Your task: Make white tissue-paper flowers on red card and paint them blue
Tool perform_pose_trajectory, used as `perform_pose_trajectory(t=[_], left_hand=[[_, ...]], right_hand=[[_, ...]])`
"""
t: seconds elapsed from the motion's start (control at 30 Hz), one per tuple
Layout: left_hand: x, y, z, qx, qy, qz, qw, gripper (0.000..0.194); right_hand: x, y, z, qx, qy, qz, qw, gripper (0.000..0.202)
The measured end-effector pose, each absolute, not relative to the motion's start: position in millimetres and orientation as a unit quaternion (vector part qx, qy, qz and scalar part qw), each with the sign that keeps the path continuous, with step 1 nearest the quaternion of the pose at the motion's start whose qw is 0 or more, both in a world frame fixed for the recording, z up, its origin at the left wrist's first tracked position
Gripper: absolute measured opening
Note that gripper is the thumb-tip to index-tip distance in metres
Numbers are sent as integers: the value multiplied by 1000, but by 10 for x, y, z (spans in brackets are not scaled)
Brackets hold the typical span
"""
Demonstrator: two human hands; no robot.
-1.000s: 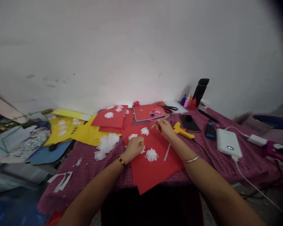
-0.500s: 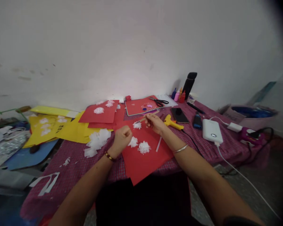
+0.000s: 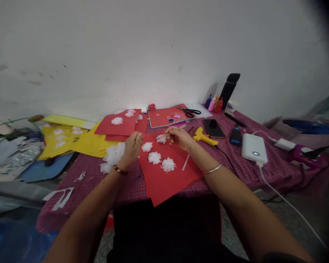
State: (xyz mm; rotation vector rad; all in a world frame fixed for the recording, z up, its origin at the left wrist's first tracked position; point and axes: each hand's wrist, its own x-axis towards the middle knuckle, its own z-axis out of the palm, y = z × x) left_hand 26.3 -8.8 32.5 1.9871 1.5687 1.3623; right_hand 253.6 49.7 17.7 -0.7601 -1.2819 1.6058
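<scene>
My right hand [image 3: 178,138] pinches a thin wooden stick [image 3: 182,127], its tip at a white ruffled paper flower [image 3: 161,138] on the red paper [image 3: 164,186]. Other white flowers lie on that sheet, one [image 3: 154,157] in the middle and one [image 3: 168,164] nearer me. My left hand [image 3: 132,147] is closed beside the sheet's left edge, fingertips together; anything in them is hidden. A heap of white tissue pieces [image 3: 111,157] lies just left of it. A clear glue stick [image 3: 185,162] rests on the red paper below my right hand.
A yellow glue gun [image 3: 204,138] with a black cord lies right of my right hand, near a phone [image 3: 214,128]. Scissors [image 3: 190,111] rest on a red-covered board behind. A white power bank [image 3: 254,148] stands right. Red sheets [image 3: 106,128] and yellow sheets [image 3: 84,144] with flowers lie left.
My left hand has moved left, off the red paper, uncovering more of the flowers. The stick in my right hand now lies lower over the far flower. The view has shifted slightly.
</scene>
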Motion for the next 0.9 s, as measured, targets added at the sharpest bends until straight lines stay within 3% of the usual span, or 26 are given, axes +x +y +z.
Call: perform_pose_trajectory(t=[0.07, 0.2, 0.33, 0.53, 0.8, 0.9], left_hand=[[-57, -138, 540, 693, 557, 433, 148, 21], [-826, -410, 897, 690, 623, 337, 147, 27], [-1226, -711, 758, 707, 644, 232, 179, 29], [-1187, -716, 277, 746, 630, 174, 125, 22], [-869, -271, 502, 751, 632, 188, -15, 23], [-515, -59, 520, 771, 603, 202, -41, 40]], right_hand=[[2511, 476, 177, -309, -522, 653, 454, 8], [2465, 441, 170, -308, -530, 658, 437, 12], [2442, 431, 164, -308, -544, 652, 428, 16], [2449, 456, 145, -312, -563, 629, 436, 17], [2546, 554, 171, -338, -555, 602, 464, 8], [2565, 586, 164, -341, -563, 583, 477, 7]])
